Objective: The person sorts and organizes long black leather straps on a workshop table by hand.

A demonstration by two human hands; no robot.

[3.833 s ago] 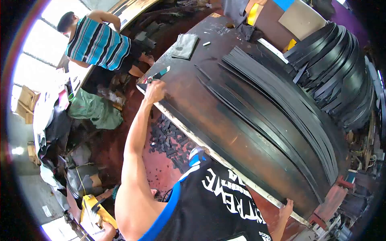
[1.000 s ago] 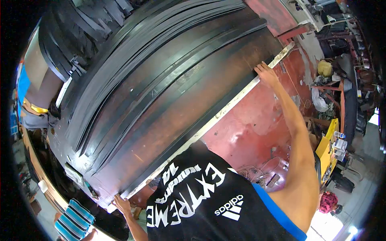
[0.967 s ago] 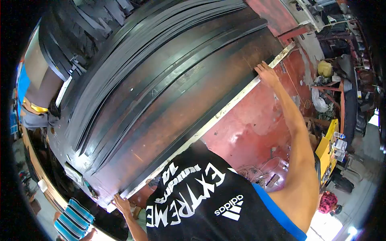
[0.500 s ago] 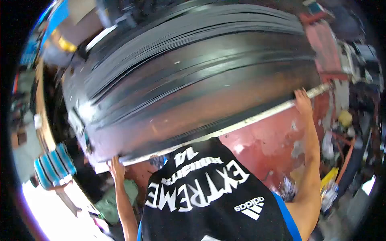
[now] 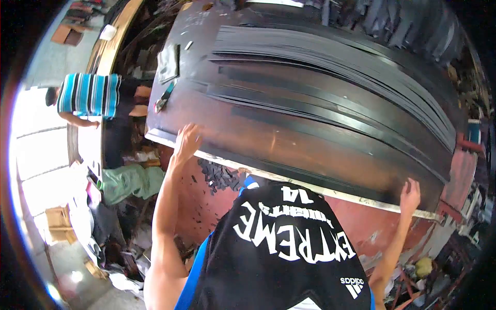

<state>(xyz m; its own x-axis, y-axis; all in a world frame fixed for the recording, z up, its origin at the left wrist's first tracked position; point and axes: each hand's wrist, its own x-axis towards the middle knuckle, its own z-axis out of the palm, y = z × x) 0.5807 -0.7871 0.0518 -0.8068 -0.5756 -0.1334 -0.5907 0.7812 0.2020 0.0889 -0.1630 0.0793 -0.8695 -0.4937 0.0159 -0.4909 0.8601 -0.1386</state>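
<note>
My left hand [image 5: 188, 142] rests over the near edge of the work table [image 5: 258, 137], its fingers stretched onto the top and slightly blurred. A long dark strip [image 5: 289, 170] lies along this edge between my two hands. Near the strip's right end, my right hand [image 5: 411, 196] is at the edge with fingers extended and apart from any grip. Beyond them lie more dark strips [image 5: 320, 111] and a thick layered bundle of long grey strips [image 5: 320, 62]. Left of these, a cutter-like tool with a teal part [image 5: 166, 97] lies by a grey flat piece [image 5: 169, 63].
A person in a striped shirt [image 5: 93, 95] is at the far left. Small black scraps [image 5: 219, 175] lie below the table edge near a green sack [image 5: 129, 183]. Dark strips hang at the back [image 5: 398, 26]. A red support [image 5: 462, 165] stands at the right end.
My view has turned left, bringing the cutter-like tool and the person more fully into sight. Both hands remain at the near edge; the left has come further onto the table top.
</note>
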